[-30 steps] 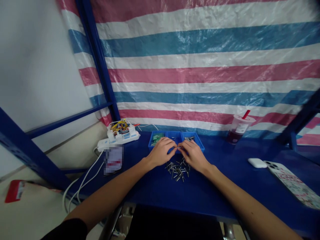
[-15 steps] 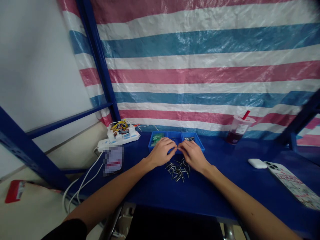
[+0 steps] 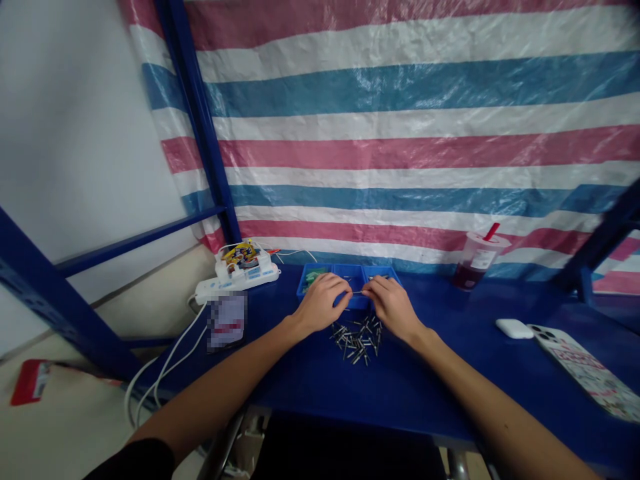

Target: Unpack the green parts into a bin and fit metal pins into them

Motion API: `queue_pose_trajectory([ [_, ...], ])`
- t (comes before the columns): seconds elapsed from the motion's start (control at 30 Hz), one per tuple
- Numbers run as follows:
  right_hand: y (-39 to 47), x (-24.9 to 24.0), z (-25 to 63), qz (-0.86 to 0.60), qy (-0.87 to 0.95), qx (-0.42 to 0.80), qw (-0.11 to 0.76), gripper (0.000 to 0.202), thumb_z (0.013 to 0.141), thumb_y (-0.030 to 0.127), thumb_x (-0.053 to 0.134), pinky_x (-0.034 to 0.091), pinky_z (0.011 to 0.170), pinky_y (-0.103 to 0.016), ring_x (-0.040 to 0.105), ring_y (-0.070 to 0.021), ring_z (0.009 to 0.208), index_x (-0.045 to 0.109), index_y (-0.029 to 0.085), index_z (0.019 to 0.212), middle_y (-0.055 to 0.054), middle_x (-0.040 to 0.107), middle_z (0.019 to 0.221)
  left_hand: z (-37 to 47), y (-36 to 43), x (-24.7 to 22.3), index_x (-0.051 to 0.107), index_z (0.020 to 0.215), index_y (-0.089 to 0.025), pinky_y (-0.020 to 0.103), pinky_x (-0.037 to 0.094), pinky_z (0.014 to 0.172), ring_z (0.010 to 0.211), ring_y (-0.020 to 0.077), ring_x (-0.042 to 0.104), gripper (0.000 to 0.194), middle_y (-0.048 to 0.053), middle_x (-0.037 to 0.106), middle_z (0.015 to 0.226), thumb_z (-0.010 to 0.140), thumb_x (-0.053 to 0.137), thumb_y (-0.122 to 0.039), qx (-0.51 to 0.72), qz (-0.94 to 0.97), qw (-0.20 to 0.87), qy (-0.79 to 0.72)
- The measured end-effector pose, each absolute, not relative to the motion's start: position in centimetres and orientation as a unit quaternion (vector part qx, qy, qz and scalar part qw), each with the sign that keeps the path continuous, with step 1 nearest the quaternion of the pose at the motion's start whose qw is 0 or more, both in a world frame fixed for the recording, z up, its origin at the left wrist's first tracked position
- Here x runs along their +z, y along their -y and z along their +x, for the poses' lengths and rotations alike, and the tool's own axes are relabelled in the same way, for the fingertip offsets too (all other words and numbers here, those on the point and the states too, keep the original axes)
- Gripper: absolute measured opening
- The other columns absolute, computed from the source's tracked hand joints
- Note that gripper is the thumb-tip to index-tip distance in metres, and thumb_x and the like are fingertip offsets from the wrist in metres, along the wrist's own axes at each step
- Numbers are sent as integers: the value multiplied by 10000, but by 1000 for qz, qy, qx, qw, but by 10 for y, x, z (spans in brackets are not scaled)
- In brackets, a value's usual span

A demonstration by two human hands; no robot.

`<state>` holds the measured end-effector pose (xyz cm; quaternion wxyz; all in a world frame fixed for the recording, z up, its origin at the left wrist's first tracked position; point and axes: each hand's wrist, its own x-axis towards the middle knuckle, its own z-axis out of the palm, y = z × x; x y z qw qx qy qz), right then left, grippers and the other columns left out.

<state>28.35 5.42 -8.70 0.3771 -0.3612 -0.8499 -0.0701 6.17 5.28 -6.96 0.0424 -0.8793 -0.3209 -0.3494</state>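
Observation:
Between my two hands runs a thin, light-coloured rod-like piece [image 3: 357, 292], too small to name more closely. My left hand [image 3: 323, 303] pinches its left end, and my right hand [image 3: 393, 307] pinches its right end. Both hands hang just in front of a blue divided tray [image 3: 350, 270]. Green pieces [image 3: 314, 274] lie in the tray's left compartment, and small metal pieces sit in the right one, partly hidden by my right hand. Below my hands, a loose heap of small dark metal pin-like parts [image 3: 356, 341] lies on the blue table [image 3: 310, 387].
A white power strip [image 3: 240, 280] with cables stands at the left back, near a pixelated flat item [image 3: 227, 320]. Toward the right are a lidded cup with a red straw [image 3: 477, 260], a white earbud case [image 3: 514, 328] and a phone [image 3: 585, 367]. Striped sheeting [image 3: 400, 153] hangs behind.
My fingertips have moved apart, the right hand shifting slightly rightward. More of the thin piece now shows between them. The heap on the table looks the same.

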Motion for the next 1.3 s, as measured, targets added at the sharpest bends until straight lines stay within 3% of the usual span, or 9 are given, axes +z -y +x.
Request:
queue_pose_trajectory([
  [0.33,-53,-92,285,-338,839,-13,426,171,1033,191,459,486,760,-332,607,-212,847,617,215,972,-65,629,932,60,-55,-72,641,1016,-189,416,462,975,1035,216,609,142,54,691,1035,1008,506,-232,-346,-886,30,307],
  [0.63,-48,-92,280,-305,864,7,400,207,1019,127,412,494,768,-324,608,-212,876,581,213,936,-77,620,972,63,-53,-74,625,992,-192,419,476,970,1036,219,601,149,56,680,1014,1011,478,-210,-324,-905,7,277],
  [0.87,-47,-93,279,-309,872,26,378,151,1043,213,467,495,774,-327,621,-210,859,592,211,959,-62,646,925,64,-53,-75,625,976,-188,414,480,967,1044,215,598,154,57,677,1025,1014,476,-199,-314,-912,6,264],
  [1.13,-51,-95,279,-359,862,-35,357,283,1074,318,429,456,712,-310,624,-207,770,602,207,880,-49,650,802,65,-52,-75,624,993,-189,422,480,952,1031,220,602,186,70,676,1016,1032,456,-258,-319,-908,7,270],
  [1.3,-47,-91,278,-347,861,6,372,123,1057,273,462,479,760,-313,645,-206,835,573,220,1057,-53,679,931,64,-53,-74,622,991,-187,423,475,962,1044,227,599,179,73,678,1022,1026,457,-247,-325,-902,11,283],
])
